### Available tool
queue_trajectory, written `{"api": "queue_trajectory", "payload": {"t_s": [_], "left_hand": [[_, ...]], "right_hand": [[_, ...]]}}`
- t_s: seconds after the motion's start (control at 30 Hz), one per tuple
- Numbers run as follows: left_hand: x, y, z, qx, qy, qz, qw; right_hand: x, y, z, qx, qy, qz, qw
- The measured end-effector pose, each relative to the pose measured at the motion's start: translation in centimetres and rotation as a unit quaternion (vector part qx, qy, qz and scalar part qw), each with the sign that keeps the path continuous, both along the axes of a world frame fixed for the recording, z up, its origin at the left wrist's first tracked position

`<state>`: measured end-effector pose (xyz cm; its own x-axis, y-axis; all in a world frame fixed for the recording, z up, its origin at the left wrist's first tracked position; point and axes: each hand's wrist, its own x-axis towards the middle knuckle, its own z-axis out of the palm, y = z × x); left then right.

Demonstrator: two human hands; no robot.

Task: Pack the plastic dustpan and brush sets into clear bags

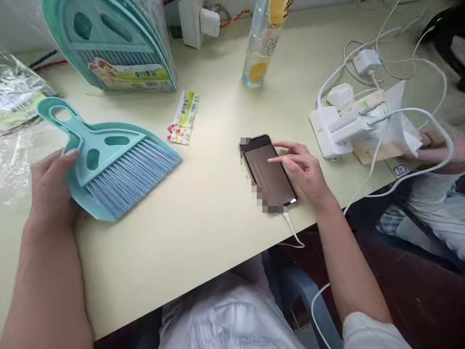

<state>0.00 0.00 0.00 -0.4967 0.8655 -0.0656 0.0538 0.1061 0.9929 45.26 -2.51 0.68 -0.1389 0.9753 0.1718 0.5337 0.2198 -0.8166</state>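
My left hand [54, 189] grips the edge of a teal dustpan [77, 194], thumb on top, at the left of the table. A matching hand brush [132, 167] with grey-blue bristles lies nested in the pan, its looped handle pointing to the upper left. Over a smartphone [267, 165] lying on the table, my right hand [303, 169] hovers with fingers stretched and apart; one fingertip is at the screen, and I cannot tell if it touches. A white charging cable [289, 220] runs from the phone's lower end over the table edge. Beyond the brush lies a printed label card [183, 118].
Several wrapped dustpan sets [119, 48] stand at the back left, beside plastic packaging [18, 106]. A bottle [263, 46] stands at the back. On the right, a power strip [325, 131] sits among tangled cables, near another person's hand [432, 145].
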Motion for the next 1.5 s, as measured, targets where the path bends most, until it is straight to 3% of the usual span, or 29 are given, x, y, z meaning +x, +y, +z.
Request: {"api": "queue_trajectory", "payload": {"t_s": [0.37,1.5], "left_hand": [[-1.2,0.2,-0.7,-0.005,0.022,0.002,1.000],[-0.9,0.1,-0.5,-0.008,0.040,0.002,0.999]], "right_hand": [[0.1,0.1,0.0,0.001,0.012,0.012,1.000],[0.2,0.0,-0.1,0.005,-0.004,0.004,1.000]]}}
